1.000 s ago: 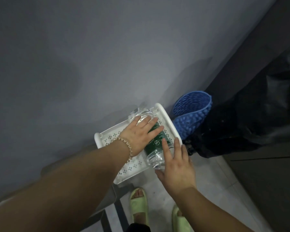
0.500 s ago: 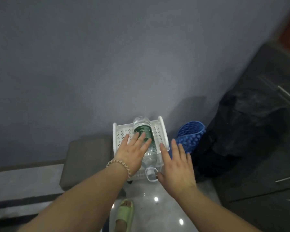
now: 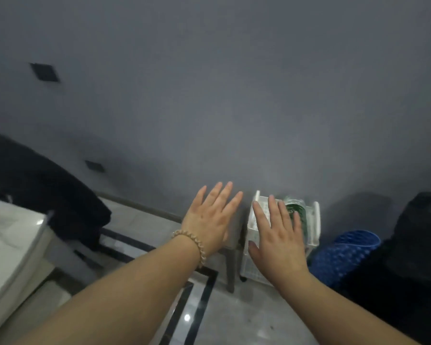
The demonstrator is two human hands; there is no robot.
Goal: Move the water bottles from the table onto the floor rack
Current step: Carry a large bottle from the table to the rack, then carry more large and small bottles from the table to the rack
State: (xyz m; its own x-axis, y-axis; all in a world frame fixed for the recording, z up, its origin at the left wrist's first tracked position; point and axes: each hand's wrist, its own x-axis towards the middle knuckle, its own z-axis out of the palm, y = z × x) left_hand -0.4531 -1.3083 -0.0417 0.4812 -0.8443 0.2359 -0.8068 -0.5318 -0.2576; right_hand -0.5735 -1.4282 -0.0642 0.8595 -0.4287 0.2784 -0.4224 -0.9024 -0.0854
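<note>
Head view: both hands are stretched forward over the floor, close to a grey wall; the picture is somewhat blurred.
Left hand (image 3: 209, 222): fingers straight and spread, palm down, it holds nothing; a bead bracelet (image 3: 189, 245) is on the wrist.
Right hand (image 3: 279, 247): also flat with straight fingers and nothing in it; it is in front of the rack, and I cannot tell if it touches anything.
Water bottle (image 3: 292, 206): it lies on its side on the top tier of the white floor rack (image 3: 316, 220), with the green label up, partly hidden behind the right fingers.
Rack place: it stands on the floor at the wall, between a grey stool (image 3: 232, 247) and a blue studded thing (image 3: 346, 252).
White surface (image 3: 10, 245): at the far left; maybe this is the counter, but no bottle shows on it.
Weight: I judge it moderate if the bottle is full; the water level is too blurred to read.
Wall of bottle: thin clear plastic, probably it gives under a strong squeeze, so firm but not hard pressure is enough.
Surface: smooth and round, so it can roll on the tier or slip if wet.
Where to hold: around the middle, on the label, with fingers and thumb on opposite sides; the narrow neck is a second choice.
Fragility: low, I think; the cap is the weak point.
</note>
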